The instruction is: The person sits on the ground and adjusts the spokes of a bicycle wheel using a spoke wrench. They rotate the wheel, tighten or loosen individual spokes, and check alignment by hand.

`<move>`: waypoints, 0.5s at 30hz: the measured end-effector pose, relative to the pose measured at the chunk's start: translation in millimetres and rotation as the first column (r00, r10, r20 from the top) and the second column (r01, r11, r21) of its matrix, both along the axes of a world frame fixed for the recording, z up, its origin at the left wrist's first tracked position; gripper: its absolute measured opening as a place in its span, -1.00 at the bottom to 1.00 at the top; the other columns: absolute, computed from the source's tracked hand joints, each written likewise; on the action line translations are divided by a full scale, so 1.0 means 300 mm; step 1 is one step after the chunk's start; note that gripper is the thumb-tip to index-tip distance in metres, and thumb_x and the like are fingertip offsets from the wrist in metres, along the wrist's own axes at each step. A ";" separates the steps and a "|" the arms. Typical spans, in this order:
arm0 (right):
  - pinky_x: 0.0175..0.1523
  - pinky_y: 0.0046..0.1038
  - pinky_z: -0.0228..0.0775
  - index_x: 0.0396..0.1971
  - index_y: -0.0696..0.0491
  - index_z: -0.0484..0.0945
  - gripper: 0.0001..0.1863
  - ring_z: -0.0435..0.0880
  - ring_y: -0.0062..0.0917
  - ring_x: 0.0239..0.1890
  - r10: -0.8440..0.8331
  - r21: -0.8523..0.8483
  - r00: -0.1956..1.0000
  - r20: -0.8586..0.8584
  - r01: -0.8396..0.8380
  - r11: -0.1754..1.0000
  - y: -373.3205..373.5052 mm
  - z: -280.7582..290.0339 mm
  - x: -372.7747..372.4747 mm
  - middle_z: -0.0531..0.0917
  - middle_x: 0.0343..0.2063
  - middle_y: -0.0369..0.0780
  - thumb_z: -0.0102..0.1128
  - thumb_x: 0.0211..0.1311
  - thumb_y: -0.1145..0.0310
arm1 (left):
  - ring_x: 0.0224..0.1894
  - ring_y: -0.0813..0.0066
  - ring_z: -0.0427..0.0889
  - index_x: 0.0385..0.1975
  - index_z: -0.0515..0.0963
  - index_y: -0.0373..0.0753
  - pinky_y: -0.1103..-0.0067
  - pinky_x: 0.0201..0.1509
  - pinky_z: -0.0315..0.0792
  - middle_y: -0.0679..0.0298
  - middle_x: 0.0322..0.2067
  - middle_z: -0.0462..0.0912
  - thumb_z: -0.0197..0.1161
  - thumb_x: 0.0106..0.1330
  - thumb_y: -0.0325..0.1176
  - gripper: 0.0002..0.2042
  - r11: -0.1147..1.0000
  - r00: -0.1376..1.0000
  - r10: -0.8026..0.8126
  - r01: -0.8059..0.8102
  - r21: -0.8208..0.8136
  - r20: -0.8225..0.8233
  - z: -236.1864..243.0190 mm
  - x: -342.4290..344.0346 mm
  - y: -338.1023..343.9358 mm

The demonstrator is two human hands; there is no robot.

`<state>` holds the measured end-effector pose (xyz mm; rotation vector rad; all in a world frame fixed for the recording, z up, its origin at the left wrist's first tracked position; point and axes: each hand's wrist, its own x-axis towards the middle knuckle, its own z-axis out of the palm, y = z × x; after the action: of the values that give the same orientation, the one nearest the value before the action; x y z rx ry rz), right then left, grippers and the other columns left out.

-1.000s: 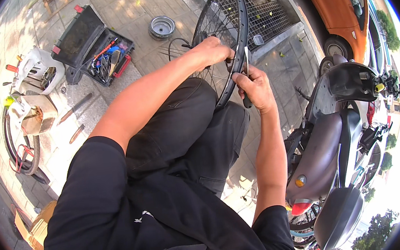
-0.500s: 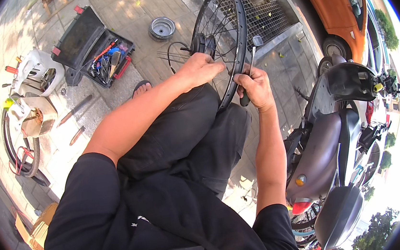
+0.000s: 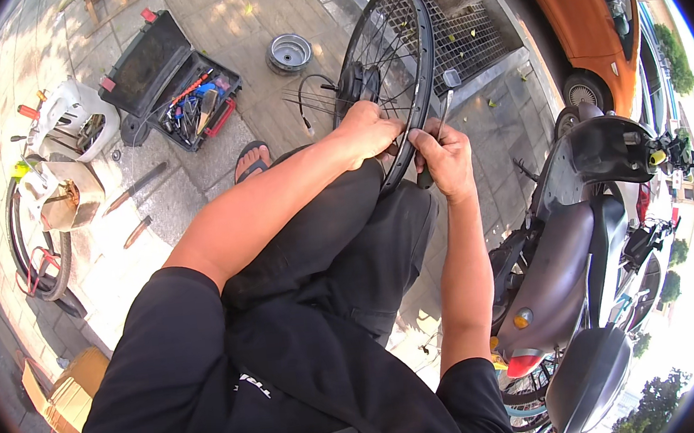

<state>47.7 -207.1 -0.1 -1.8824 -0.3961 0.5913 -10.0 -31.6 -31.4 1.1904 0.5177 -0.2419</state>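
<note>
A black spoked wheel rim [image 3: 426,84] stands tilted against my knees, with no tyre on it. Thin spokes run to its dark hub [image 3: 358,86], and several loose spoke ends stick out to the left. My left hand [image 3: 371,133] is closed in a pinch on a spoke close to the rim's inner side. On the outer side, my right hand [image 3: 446,157] grips a screwdriver-like tool [image 3: 424,179] with a black handle and a bright metal shaft pointing up. The thumb lies against the rim. My fingers hide the tool's contact with the rim.
An open black toolbox [image 3: 194,106] full of hand tools lies ahead on the left, near a round metal drum [image 3: 289,52]. White casings [image 3: 74,117] and tyres [image 3: 57,282] are at far left. A scooter [image 3: 549,272] stands close on my right; an orange car [image 3: 583,27] is beyond.
My left hand has moved right and slightly down along the spokes, closer to the rim. The right hand has shifted slightly downward with the tool. The view has shifted a little.
</note>
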 end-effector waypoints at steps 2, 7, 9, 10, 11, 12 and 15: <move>-0.51 -0.59 0.32 -0.43 0.16 0.66 -0.81 0.51 -0.72 -0.65 -0.013 -0.005 1.000 -0.020 0.012 1.000 0.007 0.014 0.004 0.58 -0.66 -0.36 0.34 0.35 0.37 | -0.62 0.48 0.47 -0.46 0.63 -0.41 0.51 -0.60 0.26 0.19 -0.56 0.58 0.24 0.30 -0.44 -0.84 0.998 0.998 -0.047 0.048 0.027 -0.046 -0.016 0.000 0.000; -0.52 -0.56 0.34 -0.40 0.17 0.64 -0.73 0.50 -0.69 -0.66 -0.063 0.034 0.998 -0.011 0.063 0.997 0.080 0.042 0.068 0.60 -0.62 -0.33 0.23 0.46 0.29 | -0.64 0.52 0.44 -0.53 0.64 -0.33 0.52 -0.63 0.18 0.25 -0.61 0.54 0.26 0.29 -0.47 -0.85 0.996 0.977 -0.084 0.076 -0.047 -0.196 -0.052 0.069 0.017; -0.52 -0.56 0.34 -0.35 0.16 0.62 -0.74 0.50 -0.69 -0.65 -0.052 0.055 0.999 -0.012 0.052 0.997 0.105 0.038 0.081 0.61 -0.59 -0.33 0.19 0.49 0.29 | -0.66 0.54 0.43 -0.58 0.65 -0.28 0.53 -0.63 0.16 0.30 -0.66 0.51 0.28 0.27 -0.48 -0.83 0.984 0.983 -0.034 0.002 -0.178 -0.178 -0.034 0.089 0.004; -0.52 -0.56 0.34 -0.33 0.16 0.62 -0.75 0.50 -0.69 -0.65 -0.046 0.063 0.999 -0.011 0.046 0.997 0.115 0.031 0.089 0.61 -0.58 -0.33 0.18 0.50 0.28 | -0.68 0.56 0.41 -0.59 0.66 -0.27 0.54 -0.64 0.14 0.30 -0.67 0.54 0.30 0.26 -0.47 -0.83 0.977 0.987 -0.026 -0.008 -0.215 -0.158 -0.035 0.095 -0.001; -0.52 -0.56 0.34 -0.28 0.14 0.61 -0.77 0.51 -0.68 -0.63 -0.049 0.051 0.999 0.001 0.049 0.997 0.104 0.013 0.096 0.62 -0.55 -0.34 0.14 0.52 0.29 | -0.69 0.55 0.39 -0.60 0.65 -0.29 0.53 -0.66 0.12 0.27 -0.66 0.54 0.24 0.29 -0.48 -0.80 0.993 0.987 -0.019 -0.001 -0.121 -0.161 -0.027 0.099 -0.001; -0.48 -0.56 0.37 -0.26 0.14 0.61 -0.77 0.53 -0.68 -0.60 -0.080 0.073 0.997 0.004 0.080 0.994 0.099 -0.001 0.096 0.63 -0.53 -0.34 0.13 0.53 0.28 | -0.71 0.54 0.37 -0.60 0.63 -0.31 0.53 -0.68 0.09 0.24 -0.65 0.55 0.17 0.31 -0.48 -0.77 0.999 0.986 -0.007 0.001 -0.036 -0.165 0.005 0.089 -0.001; -0.33 -0.59 0.43 -0.17 0.17 0.63 -0.75 0.56 -0.70 -0.46 -0.157 0.103 0.987 0.025 0.153 0.983 0.095 -0.016 0.088 0.67 -0.44 -0.33 0.10 0.55 0.28 | -0.70 0.52 0.41 -0.47 0.63 -0.32 0.50 -0.68 0.17 0.26 -0.65 0.53 0.13 0.37 -0.40 -0.79 0.948 0.981 0.158 -0.183 -0.261 -0.114 -0.052 0.102 -0.058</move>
<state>74.1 -178.5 -4.9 -1.8087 -0.2921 0.4285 20.5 -49.0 -46.8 0.8658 0.6431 -0.2116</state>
